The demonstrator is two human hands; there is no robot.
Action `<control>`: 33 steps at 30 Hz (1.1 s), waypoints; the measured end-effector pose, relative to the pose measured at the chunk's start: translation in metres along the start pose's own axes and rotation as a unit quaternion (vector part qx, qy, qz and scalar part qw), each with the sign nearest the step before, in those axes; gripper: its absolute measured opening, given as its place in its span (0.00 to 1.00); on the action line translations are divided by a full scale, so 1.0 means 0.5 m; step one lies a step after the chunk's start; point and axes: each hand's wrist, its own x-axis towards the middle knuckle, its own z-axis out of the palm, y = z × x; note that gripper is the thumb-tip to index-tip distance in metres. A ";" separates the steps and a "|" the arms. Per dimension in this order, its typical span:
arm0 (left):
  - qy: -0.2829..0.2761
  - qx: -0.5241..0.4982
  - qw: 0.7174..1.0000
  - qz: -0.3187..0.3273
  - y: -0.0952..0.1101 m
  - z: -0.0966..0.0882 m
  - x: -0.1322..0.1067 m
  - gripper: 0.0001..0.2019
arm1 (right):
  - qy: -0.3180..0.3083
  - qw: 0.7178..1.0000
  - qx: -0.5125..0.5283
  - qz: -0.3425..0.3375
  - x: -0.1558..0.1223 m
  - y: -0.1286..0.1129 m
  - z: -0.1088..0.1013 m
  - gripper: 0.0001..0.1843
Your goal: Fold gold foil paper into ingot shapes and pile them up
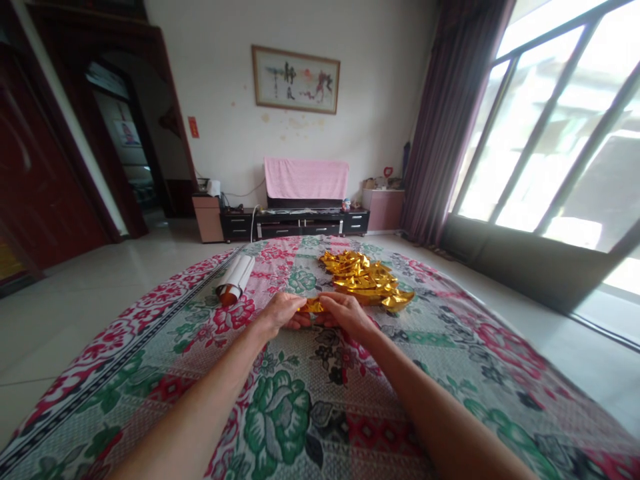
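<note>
A small piece of shiny gold foil paper [314,306] is held between both hands, just above the flowered cloth. My left hand [286,311] pinches its left end, thumb on top and fingers beneath. The right end is gripped the same way by my right hand [344,312]. Fingers cover much of the foil, so its full shape is hidden. Right behind my right hand lies a heap of folded gold foil pieces [367,280], pointed at their ends. To the left of my left hand rests a white roll [236,277] with an orange-brown end facing me.
The flowered cloth [280,413] spreads over the whole surface under my arms. Farther off, a low black cabinet [313,223] stands by the wall, with a pink cloth [307,179] draped above it. A purple curtain [440,127] hangs beside the window at right.
</note>
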 end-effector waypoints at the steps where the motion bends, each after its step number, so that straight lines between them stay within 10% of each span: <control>1: 0.001 -0.001 1.000 -0.001 -0.001 -0.002 0.001 0.13 | -0.004 1.000 0.013 0.011 -0.003 -0.007 -0.001 0.19; 33: 0.058 0.050 0.996 0.035 -0.014 -0.013 0.014 0.23 | 0.024 0.999 -0.028 0.030 -0.005 -0.008 0.002 0.17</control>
